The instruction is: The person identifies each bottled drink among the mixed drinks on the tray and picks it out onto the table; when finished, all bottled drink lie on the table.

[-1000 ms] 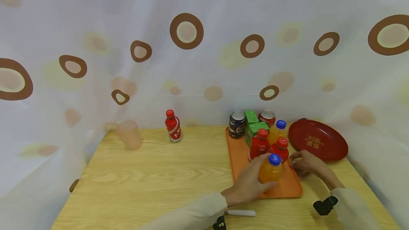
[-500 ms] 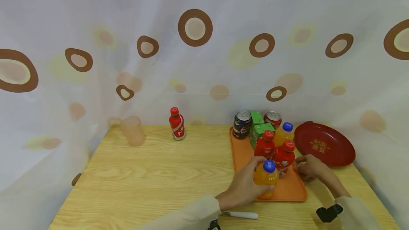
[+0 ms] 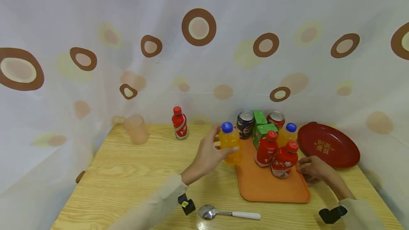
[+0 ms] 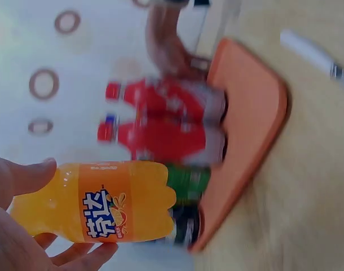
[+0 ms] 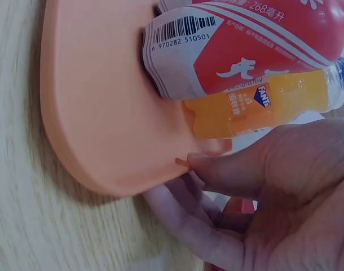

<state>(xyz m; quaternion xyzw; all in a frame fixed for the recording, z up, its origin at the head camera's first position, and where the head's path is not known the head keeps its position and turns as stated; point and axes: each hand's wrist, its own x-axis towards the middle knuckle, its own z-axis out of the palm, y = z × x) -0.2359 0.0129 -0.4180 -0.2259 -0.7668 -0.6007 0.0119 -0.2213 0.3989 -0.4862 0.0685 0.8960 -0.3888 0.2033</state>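
Observation:
My left hand (image 3: 204, 156) grips an orange soda bottle (image 3: 230, 144) with a blue cap, raised over the left edge of the orange tray (image 3: 271, 189). Thumb and fingers wrap its upper part in the left wrist view. At the tray's right rim, my right hand (image 3: 316, 169) pinches the edge between thumb and fingers, as the right wrist view shows. Standing on the tray are two red bottles (image 3: 266, 149), a second orange soda bottle (image 3: 287, 136), green cartons (image 3: 265, 130), a dark blue can (image 3: 245, 125) and a red can (image 3: 276, 118), partly hidden.
A dark red oval plate (image 3: 329, 146) leans at the back right beside the tray. Another red bottle (image 3: 180, 123) and a translucent cup (image 3: 136, 129) stand along the back of the wooden table (image 3: 127, 176). A spoon (image 3: 228, 214) with a white handle lies in front.
My left hand has lifted the orange soda bottle from the tray's front area and carried it left and back. The spoon has come into fuller view. My right hand stays on the tray rim.

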